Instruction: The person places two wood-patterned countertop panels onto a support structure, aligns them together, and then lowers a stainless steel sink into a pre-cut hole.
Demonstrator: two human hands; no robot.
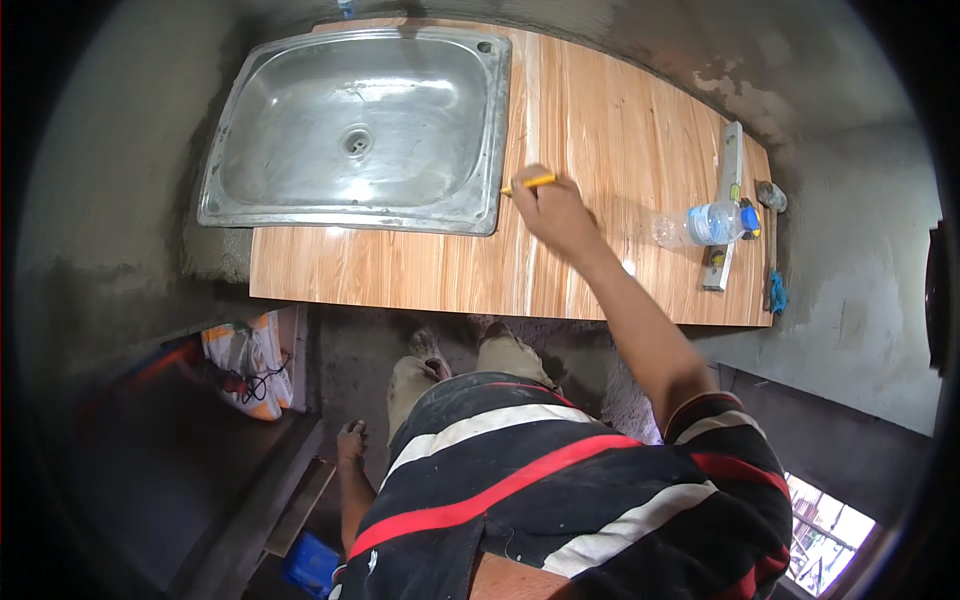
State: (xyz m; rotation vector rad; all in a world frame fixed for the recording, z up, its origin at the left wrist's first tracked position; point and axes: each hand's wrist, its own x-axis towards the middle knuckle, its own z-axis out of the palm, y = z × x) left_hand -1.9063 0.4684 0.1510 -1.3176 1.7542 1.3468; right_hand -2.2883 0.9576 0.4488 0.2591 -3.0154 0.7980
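Note:
My right hand (pixel 550 210) is closed on a yellow pencil (pixel 540 182). The pencil's tip meets the right rim of a stainless steel sink (pixel 310 130), where rim and countertop come together. The sink lies on a wood-grain countertop (pixel 620 130), covering its left part, with a round drain in its basin. My left hand (pixel 352 438) hangs low by my side, away from the counter. Its fingers look curled; whether they hold anything is hidden.
On the counter's right lie a spirit level (pixel 732 165), a clear plastic bottle (pixel 700 225) with a blue cap, and a hammer (pixel 771 215) near the wall. Below left are a white-and-orange sack (pixel 255 365) and a blue container (pixel 311 565). Bare grey walls surround the counter.

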